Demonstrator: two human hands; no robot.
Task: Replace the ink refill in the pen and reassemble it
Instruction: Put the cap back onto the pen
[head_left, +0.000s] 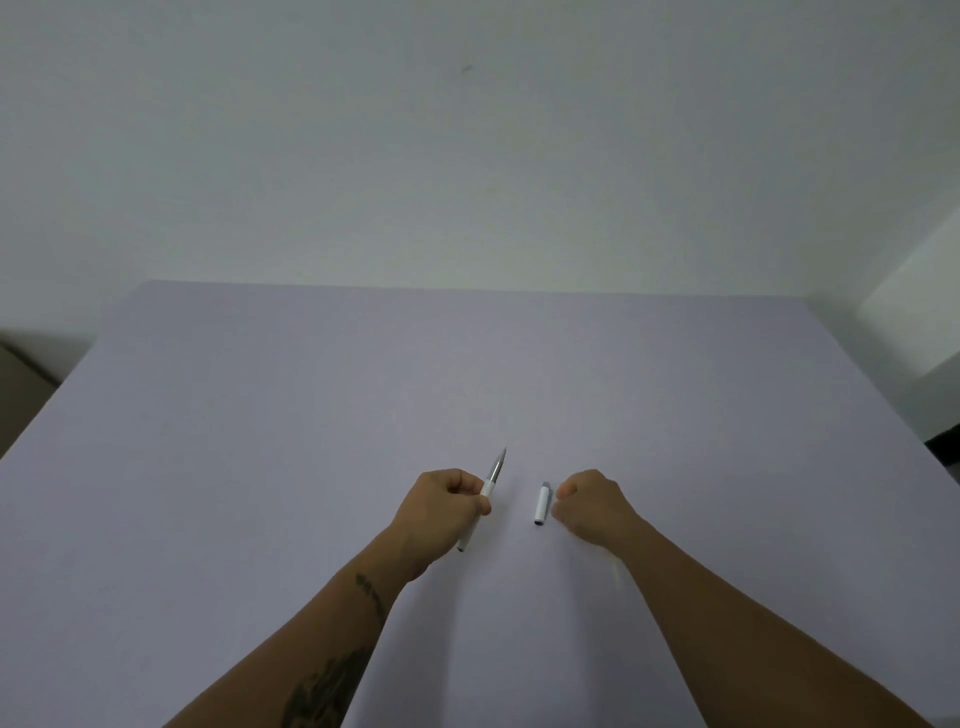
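1. the left hand holds a slim white plastic pen with a silver metal tip section, fingers curled round the barrel; the grip is closed on the pen, tip pointing away toward the far edge of the pale lilac surface.
2. the pen sits in the middle of the surface's near half, its rear end low by the surface; whether it touches cannot be told.
3. a short white cylindrical pen cap with a dark end lies flat on the surface between the two hands, just beside the right hand.
4. the right hand's fingers are curled and appear to hold nothing, so its grip is closed and empty.
5. the step in hand seems to be opening the barrel: bring the right hand to the silver section, pinch it firmly and twist while the left keeps the barrel steady.
6. keep the pen low over the surface so any loose refill or spring drops close, well apart from the edges.
7. no spare refill is visible.
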